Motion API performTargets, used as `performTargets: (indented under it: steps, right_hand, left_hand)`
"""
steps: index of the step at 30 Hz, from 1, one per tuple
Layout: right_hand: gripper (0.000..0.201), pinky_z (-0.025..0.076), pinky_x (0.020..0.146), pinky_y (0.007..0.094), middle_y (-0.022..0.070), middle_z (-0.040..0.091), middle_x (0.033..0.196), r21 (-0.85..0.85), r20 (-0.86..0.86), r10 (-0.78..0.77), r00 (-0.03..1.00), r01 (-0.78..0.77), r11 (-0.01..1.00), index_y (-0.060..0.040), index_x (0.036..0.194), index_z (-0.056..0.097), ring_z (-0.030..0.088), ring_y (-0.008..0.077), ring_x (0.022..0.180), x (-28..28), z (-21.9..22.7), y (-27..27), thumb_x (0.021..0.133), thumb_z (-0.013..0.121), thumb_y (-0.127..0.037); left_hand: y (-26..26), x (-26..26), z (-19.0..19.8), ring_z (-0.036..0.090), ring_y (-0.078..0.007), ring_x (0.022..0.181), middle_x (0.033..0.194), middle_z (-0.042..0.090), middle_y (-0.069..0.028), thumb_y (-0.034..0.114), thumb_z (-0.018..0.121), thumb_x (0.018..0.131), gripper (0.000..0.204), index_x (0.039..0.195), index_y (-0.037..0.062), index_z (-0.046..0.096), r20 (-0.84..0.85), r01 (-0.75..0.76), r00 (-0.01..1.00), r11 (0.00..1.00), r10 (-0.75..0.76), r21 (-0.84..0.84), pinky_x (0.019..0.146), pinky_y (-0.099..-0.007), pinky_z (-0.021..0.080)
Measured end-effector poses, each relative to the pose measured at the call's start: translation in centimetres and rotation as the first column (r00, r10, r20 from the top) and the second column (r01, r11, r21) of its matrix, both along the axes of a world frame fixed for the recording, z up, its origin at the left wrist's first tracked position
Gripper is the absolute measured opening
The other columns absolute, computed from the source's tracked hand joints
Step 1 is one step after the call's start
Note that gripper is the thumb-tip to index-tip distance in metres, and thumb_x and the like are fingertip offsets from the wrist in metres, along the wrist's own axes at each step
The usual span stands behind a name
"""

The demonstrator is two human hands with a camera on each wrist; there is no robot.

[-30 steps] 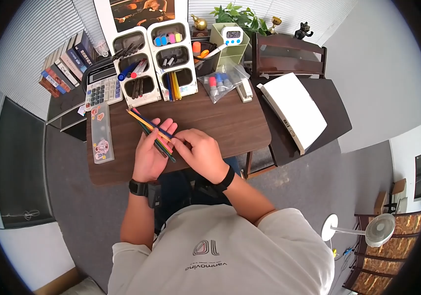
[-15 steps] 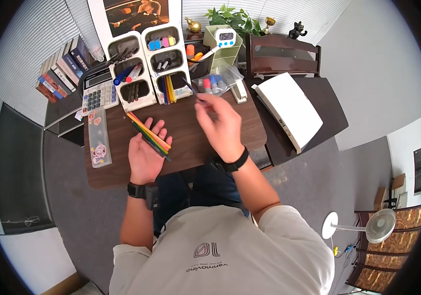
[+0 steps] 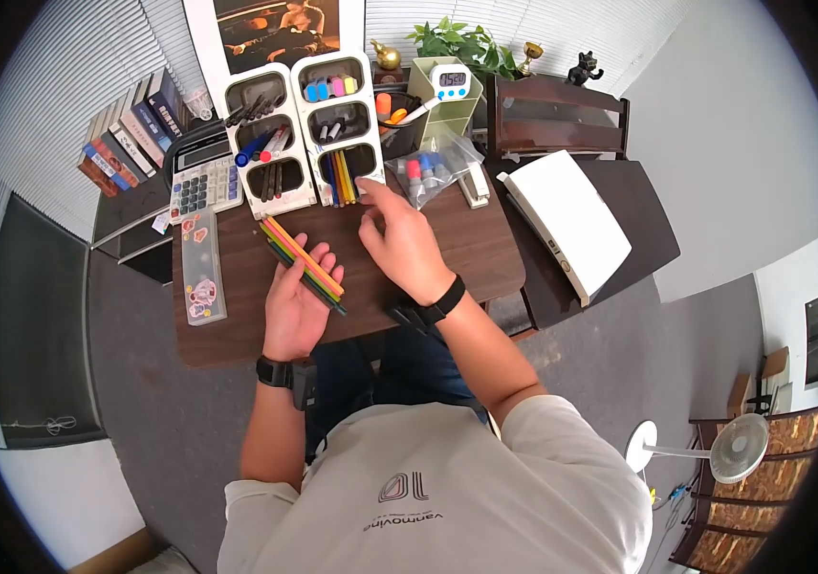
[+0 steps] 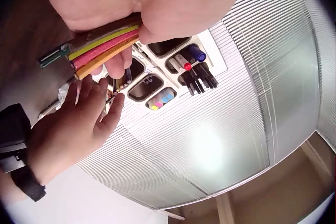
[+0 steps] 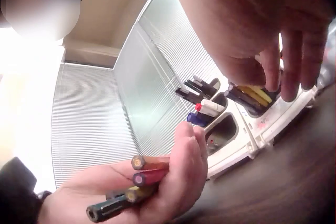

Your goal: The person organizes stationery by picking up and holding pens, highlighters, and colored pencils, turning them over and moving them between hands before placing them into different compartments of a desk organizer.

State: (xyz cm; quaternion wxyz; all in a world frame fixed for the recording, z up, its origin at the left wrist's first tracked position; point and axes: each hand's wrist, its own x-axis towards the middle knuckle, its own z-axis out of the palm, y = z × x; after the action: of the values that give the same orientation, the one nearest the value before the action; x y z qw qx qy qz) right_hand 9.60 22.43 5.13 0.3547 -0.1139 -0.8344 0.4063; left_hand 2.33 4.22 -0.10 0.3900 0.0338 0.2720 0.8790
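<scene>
My left hand [image 3: 296, 316] lies palm up over the desk, holding a small bundle of coloured pencils [image 3: 311, 268], its thumb across them. Orange, pink, yellow and dark green pencils [image 4: 105, 46] show in the left wrist view. My right hand [image 3: 407, 251] is at the lower right compartment of the white desk organizer [image 3: 308, 142], its fingers extended at the opening. Blue and yellow pencils [image 3: 343, 179] stand in that compartment, right beside these fingers. In the right wrist view the fingers [image 5: 290, 71] hang down over the pencils, with the thumb tip partly hidden.
Pens, markers and highlighters [image 3: 330, 88] fill other compartments. Left of the organizer lie a calculator [image 3: 206, 191] and a clear pencil case [image 3: 202, 273]. To its right are a plastic bag of markers [image 3: 436, 172], a stapler [image 3: 474, 185] and a timer [image 3: 450, 81].
My right hand took a dark blue pencil from the bundle and carried it to the lower right compartment; it no longer shows between the fingers. My left hand kept the other pencils over the desk.
</scene>
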Motion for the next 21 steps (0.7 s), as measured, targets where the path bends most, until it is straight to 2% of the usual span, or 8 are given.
performTargets:
  steps: [3, 5, 9, 13, 15, 16, 19, 21]
  right_hand:
    - [0.027, 0.058, 0.077, 0.0423, 0.0163, 0.071, 0.096, 0.079, -0.004, -0.108, 0.994, 0.108, 0.991, -0.0028, 0.119, 0.069, 0.072, 0.0334, 0.087, 2.0, 0.5, -1.3, 0.093, 0.07, -0.009]
    - [0.018, 0.057, 0.07, 0.0411, 0.014, 0.071, 0.091, -0.077, 0.07, 0.018, 0.997, -0.013, 0.997, -0.0046, 0.108, 0.071, 0.071, 0.0309, 0.078, 3.8, 0.7, -2.9, 0.095, 0.073, -0.017]
    - [0.019, 0.056, 0.065, 0.0396, 0.0111, 0.07, 0.083, -0.034, 0.24, 0.113, 0.964, -0.108, 0.994, -0.0063, 0.098, 0.074, 0.07, 0.0285, 0.074, 5.0, -0.9, -4.8, 0.096, 0.074, -0.025]
    - [0.014, 0.056, 0.065, 0.0389, 0.0109, 0.072, 0.086, 0.069, 0.038, 0.008, 0.999, -0.011, 0.998, -0.006, 0.102, 0.076, 0.07, 0.0269, 0.073, 5.0, -1.7, -5.0, 0.095, 0.076, -0.018]
    - [0.013, 0.052, 0.062, 0.0295, 0.0077, 0.072, 0.085, -0.027, -0.138, -0.071, 0.988, 0.068, 0.997, -0.0036, 0.104, 0.077, 0.068, 0.0171, 0.07, 5.7, -0.2, -5.0, 0.091, 0.08, -0.005]
    - [0.018, 0.053, 0.066, 0.0251, 0.008, 0.074, 0.093, -0.103, -0.105, -0.03, 0.994, 0.019, 0.994, -0.0015, 0.108, 0.076, 0.069, 0.0122, 0.078, 6.6, 0.3, -4.6, 0.091, 0.078, 0.003]
    - [0.019, 0.053, 0.07, 0.0247, 0.0086, 0.074, 0.093, -0.181, -0.331, -0.041, 0.943, -0.021, 0.983, -0.001, 0.108, 0.075, 0.066, 0.0119, 0.075, 7.7, 1.6, -3.5, 0.09, 0.077, 0.005]
    - [0.021, 0.054, 0.074, 0.0246, 0.0088, 0.075, 0.1, -0.257, -0.421, -0.078, 0.904, -0.037, 0.966, 0.0009, 0.112, 0.074, 0.067, 0.0111, 0.08, 8.0, 1.4, -2.3, 0.092, 0.075, 0.007]
  left_hand:
    - [0.1, -0.1, -0.8, 0.061, -0.0275, 0.127, 0.139, 0.061, -0.0171, 0.015, 0.054, 0.111, 0.038, 0.147, 0.0091, 0.047, -0.023, -0.029, 0.999, 1.0, 0.028, -0.01, 0.114, -0.0494, 0.048]
    - [0.1, 0.0, -0.8, 0.06, -0.0289, 0.129, 0.14, 0.06, -0.0183, 0.014, 0.054, 0.11, 0.036, 0.145, 0.0085, 0.048, -0.019, -0.037, 0.999, 0.999, 0.037, 0.0, 0.114, -0.0496, 0.048]
    - [0.3, 0.2, -0.4, 0.058, -0.0319, 0.135, 0.142, 0.06, -0.0205, 0.012, 0.053, 0.11, 0.033, 0.143, 0.0078, 0.049, -0.045, -0.036, 0.998, 0.999, 0.036, 0.0, 0.116, -0.0505, 0.047]
    - [0.1, 0.1, 0.2, 0.061, -0.0275, 0.129, 0.141, 0.061, -0.0167, 0.016, 0.052, 0.112, 0.03, 0.141, 0.0078, 0.053, -0.038, -0.04, 0.999, 0.999, 0.038, -0.035, 0.111, -0.0469, 0.051]
    - [0.0, -0.1, 1.6, 0.063, -0.0234, 0.11, 0.125, 0.064, -0.012, 0.022, 0.049, 0.113, 0.028, 0.138, 0.0095, 0.054, 0.111, 0.047, 0.992, 0.985, -0.066, 0.165, 0.098, -0.0409, 0.053]
    - [0.1, 0.3, 2.3, 0.056, -0.0136, 0.082, 0.097, 0.059, -0.0024, 0.031, 0.047, 0.114, 0.026, 0.127, 0.011, 0.058, 0.151, -0.014, 0.989, 0.998, 0.005, 0.06, 0.073, -0.0289, 0.051]
    - [-1.0, -1.4, -0.3, 0.043, -0.0074, 0.065, 0.078, 0.045, 0.0038, 0.036, 0.047, 0.114, 0.027, 0.115, 0.0114, 0.059, 0.095, 0.188, 0.964, 0.89, -0.248, 0.416, 0.055, -0.0228, 0.04]
    - [-1.0, -1.4, -0.2, 0.035, -0.0049, 0.058, 0.071, 0.035, 0.0061, 0.041, 0.046, 0.114, 0.032, 0.106, 0.012, 0.057, 0.129, 0.162, 0.967, 0.917, -0.221, 0.364, 0.046, -0.0208, 0.032]
